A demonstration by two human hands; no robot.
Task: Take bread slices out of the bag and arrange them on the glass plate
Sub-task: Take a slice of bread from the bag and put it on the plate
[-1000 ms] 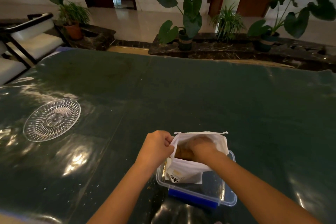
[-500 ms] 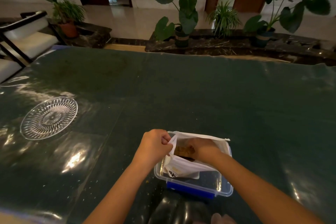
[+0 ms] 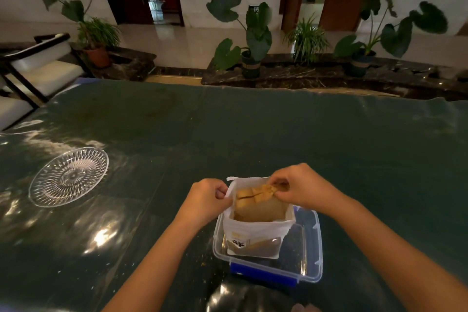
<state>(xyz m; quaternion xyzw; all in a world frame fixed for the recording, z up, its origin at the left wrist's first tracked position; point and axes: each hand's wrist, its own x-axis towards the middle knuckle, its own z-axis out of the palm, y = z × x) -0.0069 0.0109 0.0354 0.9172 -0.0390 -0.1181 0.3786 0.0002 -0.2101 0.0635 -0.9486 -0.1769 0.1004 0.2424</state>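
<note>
A white bread bag (image 3: 255, 232) stands upright in a clear plastic box (image 3: 310, 261) with a blue clip, near the table's front edge. My left hand (image 3: 206, 199) pinches the bag's left rim and holds it open. My right hand (image 3: 297, 186) grips the top edge of a golden bread slice (image 3: 258, 200) that sticks halfway out of the bag's mouth. More bread shows behind it inside the bag. The cut-glass plate (image 3: 68, 176) lies bare on the table far to the left of both hands.
The table carries a dark green glossy cover (image 3: 253, 129) with crumbs near the box. White chairs (image 3: 38, 76) stand at the back left. Potted plants (image 3: 253, 40) line a stone ledge beyond the table's far edge.
My right hand was deep inside the bag; now it has come up with a bread slice lifted above the bag's mouth. My left hand still holds the rim.
</note>
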